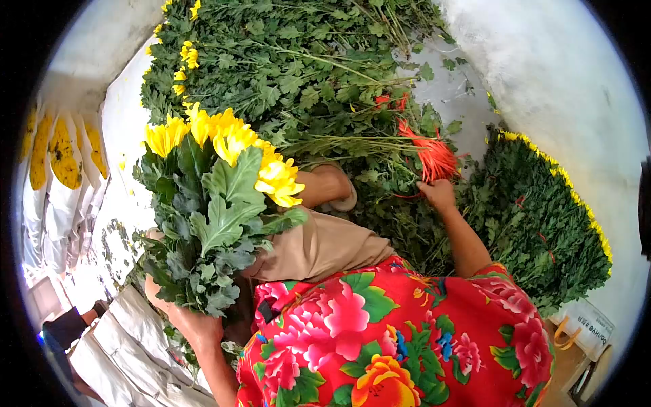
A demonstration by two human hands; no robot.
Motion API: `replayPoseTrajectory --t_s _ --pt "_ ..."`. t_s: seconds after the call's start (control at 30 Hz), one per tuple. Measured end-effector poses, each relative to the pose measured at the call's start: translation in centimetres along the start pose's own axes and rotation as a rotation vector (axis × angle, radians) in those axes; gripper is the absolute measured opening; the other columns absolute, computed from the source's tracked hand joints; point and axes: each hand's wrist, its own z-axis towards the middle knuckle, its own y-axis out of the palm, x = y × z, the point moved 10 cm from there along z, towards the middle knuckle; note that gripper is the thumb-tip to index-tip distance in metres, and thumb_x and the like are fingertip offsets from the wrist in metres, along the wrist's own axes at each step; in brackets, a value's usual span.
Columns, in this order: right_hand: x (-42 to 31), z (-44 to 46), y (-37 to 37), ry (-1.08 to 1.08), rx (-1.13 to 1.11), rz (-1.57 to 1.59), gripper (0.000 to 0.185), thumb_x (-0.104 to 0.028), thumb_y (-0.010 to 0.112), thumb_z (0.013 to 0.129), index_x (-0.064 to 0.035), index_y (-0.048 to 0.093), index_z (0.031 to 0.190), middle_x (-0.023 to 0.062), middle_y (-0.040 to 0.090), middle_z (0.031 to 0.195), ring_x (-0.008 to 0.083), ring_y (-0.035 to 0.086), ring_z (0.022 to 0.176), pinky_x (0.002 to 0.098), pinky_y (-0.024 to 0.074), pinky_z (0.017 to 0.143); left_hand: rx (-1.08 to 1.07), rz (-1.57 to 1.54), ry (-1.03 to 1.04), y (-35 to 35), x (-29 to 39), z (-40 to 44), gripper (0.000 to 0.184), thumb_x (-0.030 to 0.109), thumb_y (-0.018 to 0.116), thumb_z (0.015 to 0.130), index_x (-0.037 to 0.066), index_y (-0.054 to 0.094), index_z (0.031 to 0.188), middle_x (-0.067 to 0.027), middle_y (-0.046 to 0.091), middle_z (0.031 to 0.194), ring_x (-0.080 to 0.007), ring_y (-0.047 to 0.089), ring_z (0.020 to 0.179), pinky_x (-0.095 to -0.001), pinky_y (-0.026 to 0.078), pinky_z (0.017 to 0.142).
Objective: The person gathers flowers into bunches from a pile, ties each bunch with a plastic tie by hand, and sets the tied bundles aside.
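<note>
A bunch of yellow chrysanthemums [230, 197] with broad green leaves stands upright at the left, its blooms at the top. My left hand [200, 329] is at the lower end of this bunch, its fingers mostly hidden by leaves. At the right, my right hand [439, 194] has its fingers closed on a bundle of thin red ties [434, 152]. The ties fan out above the hand, over cut stems [352, 144] lying on the leafy pile.
Leafy flower stems [285, 74] are heaped ahead, and another large pile [536, 217] edged with yellow blooms leans at the right wall. White-wrapped bunches [64, 183] stand at the far left. More white wrapping [129, 346] lies lower left. A box [576, 346] sits lower right.
</note>
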Motion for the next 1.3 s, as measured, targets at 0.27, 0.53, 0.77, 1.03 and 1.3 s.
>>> replayPoseTrajectory --t_s 0.27,0.53,0.77,1.03,1.3 --pt "3.7 0.0 6.9 0.183 -0.073 0.553 0.046 -0.032 0.084 0.076 0.001 0.072 0.107 0.0159 0.071 0.1 0.0285 0.067 0.088 0.0433 0.0525 0.077 0.076 -0.008 0.054 -0.9 1.1 0.1 0.074 0.014 0.079 0.068 0.003 0.049 0.135 -0.0246 0.042 0.136 -0.0428 0.04 0.127 -0.0475 0.032 0.107" --pt "8.1 -9.0 9.2 -0.58 -0.812 -0.834 0.038 -0.034 0.078 0.078 -0.0072 0.074 0.104 0.0158 0.071 0.101 0.0332 0.067 0.095 0.0448 0.0522 0.081 0.122 0.017 0.217 -2.1 3.2 0.7 0.059 0.018 0.077 0.068 0.001 0.058 0.121 -0.0221 0.057 0.118 -0.0422 0.048 0.111 -0.0513 0.035 0.095" --pt "-12.3 -14.7 -0.7 -0.811 -0.424 -0.417 0.033 -0.037 0.06 0.092 -0.0043 0.065 0.09 0.0198 0.066 0.085 0.0372 0.065 0.081 0.0451 0.0506 0.07 -0.074 -0.152 -0.01 -1.9 -1.0 1.3 0.09 0.007 0.084 0.06 -0.001 0.036 0.137 -0.0215 0.052 0.121 -0.0373 0.048 0.115 -0.0435 0.037 0.103" --pt "-39.8 -34.6 -2.6 -1.44 -0.491 -0.052 0.034 -0.015 0.061 0.089 -0.0067 0.064 0.121 0.0143 0.068 0.113 0.0317 0.067 0.099 0.042 0.0555 0.076 -0.695 -0.319 0.444 -4.3 2.5 -2.0 0.043 0.006 0.053 0.075 0.022 0.075 0.109 -0.0014 0.074 0.103 -0.0187 0.071 0.092 -0.0292 0.055 0.081" --pt "-38.5 -37.9 -1.9 -1.658 -0.515 0.021 0.02 -0.018 0.062 0.087 -0.0038 0.067 0.1 0.0142 0.065 0.088 0.034 0.063 0.082 0.0398 0.0503 0.07 -0.55 -0.443 -0.263 -2.8 -4.6 -1.8 0.058 0.031 0.085 0.064 -0.013 0.064 0.095 -0.0207 0.066 0.094 -0.0295 0.063 0.093 -0.035 0.051 0.081"
